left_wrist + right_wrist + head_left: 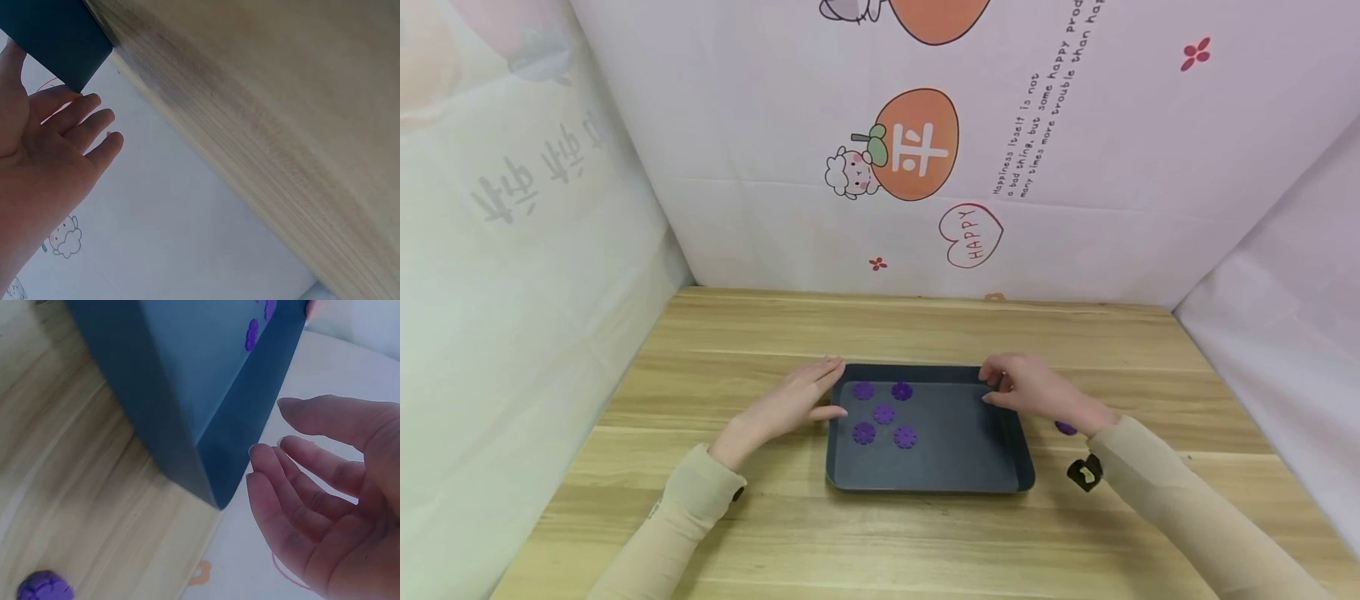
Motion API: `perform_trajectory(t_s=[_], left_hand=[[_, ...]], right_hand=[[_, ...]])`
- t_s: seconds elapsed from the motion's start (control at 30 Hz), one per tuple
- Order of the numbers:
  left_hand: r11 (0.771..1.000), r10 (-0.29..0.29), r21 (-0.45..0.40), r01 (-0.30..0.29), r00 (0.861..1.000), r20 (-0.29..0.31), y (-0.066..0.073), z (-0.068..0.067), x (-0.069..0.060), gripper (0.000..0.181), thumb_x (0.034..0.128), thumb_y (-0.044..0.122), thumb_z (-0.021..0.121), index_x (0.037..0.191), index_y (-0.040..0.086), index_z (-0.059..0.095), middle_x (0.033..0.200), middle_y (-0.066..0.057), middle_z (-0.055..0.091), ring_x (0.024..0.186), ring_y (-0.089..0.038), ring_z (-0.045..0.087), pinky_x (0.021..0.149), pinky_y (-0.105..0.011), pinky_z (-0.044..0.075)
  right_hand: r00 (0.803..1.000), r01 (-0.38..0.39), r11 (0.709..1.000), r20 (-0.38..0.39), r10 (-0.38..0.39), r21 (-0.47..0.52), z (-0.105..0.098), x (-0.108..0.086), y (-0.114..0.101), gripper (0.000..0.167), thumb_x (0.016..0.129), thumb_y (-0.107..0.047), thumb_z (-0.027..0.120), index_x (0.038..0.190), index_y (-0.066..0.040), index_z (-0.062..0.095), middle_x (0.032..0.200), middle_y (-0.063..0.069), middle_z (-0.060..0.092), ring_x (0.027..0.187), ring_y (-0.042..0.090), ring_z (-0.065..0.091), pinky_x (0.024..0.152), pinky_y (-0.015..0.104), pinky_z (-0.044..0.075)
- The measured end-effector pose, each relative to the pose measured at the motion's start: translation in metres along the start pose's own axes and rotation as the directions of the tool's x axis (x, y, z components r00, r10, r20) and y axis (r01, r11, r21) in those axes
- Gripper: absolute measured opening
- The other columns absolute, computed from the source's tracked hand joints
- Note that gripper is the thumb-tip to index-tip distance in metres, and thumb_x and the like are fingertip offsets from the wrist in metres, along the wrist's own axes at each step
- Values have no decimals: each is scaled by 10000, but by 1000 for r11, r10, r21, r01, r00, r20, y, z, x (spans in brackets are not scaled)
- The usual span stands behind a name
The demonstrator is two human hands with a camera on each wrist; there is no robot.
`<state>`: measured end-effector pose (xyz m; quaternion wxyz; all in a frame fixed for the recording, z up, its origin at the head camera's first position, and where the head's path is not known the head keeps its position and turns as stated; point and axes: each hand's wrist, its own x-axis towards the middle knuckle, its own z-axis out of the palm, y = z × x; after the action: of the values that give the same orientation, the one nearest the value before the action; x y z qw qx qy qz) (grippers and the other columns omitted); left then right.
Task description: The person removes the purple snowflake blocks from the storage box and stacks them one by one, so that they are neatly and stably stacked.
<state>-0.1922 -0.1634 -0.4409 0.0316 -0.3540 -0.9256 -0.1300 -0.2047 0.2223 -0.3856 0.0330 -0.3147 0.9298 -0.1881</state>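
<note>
A dark blue-grey rectangular tray (pixel 966 446) lies on the wooden table, with several purple notched discs (pixel 883 413) flat in its left half. My left hand (pixel 793 398) rests at the tray's back left corner, fingers extended along the rim and thumb over the left edge. In the left wrist view its fingertips meet the tray corner (pixel 59 47). Over the back right corner is my right hand (pixel 1033 387), its fingers loosely bent. The right wrist view shows nothing between the thumb and fingers of that hand (pixel 337 500); contact with the rim is unclear.
More purple notched pieces (pixel 1066 427) sit on the table (pixel 760 517) right of the tray, partly hidden by the right wrist. A small black device (pixel 1084 473) is by the right sleeve. Printed white cloth (pixel 760 167) closes off the back and sides.
</note>
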Motion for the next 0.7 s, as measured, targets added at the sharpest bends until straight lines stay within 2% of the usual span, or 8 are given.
perform_trajectory(t_s=[0.43, 0.7], left_hand=[[1000, 12, 20, -12, 1000, -17, 1, 0, -1, 754, 932, 431, 645, 1462, -58, 425, 1510, -255, 444, 1410, -394, 441, 1170, -534, 394], [1000, 4, 13, -4, 1000, -3, 1, 0, 0, 759, 940, 441, 630, 1476, -47, 407, 1525, -244, 428, 1426, -379, 425, 1183, -523, 381]], right_hand=[[999, 16, 1000, 34, -15, -14, 4, 16, -17, 235, 837, -113, 774, 1036, -20, 690, 943, 109, 724, 734, 104, 656, 665, 262, 575], [996, 77, 997, 45, -78, 14, 12, 27, -28, 203, 821, -95, 785, 989, -50, 680, 945, 133, 723, 745, 161, 689, 662, 241, 586]])
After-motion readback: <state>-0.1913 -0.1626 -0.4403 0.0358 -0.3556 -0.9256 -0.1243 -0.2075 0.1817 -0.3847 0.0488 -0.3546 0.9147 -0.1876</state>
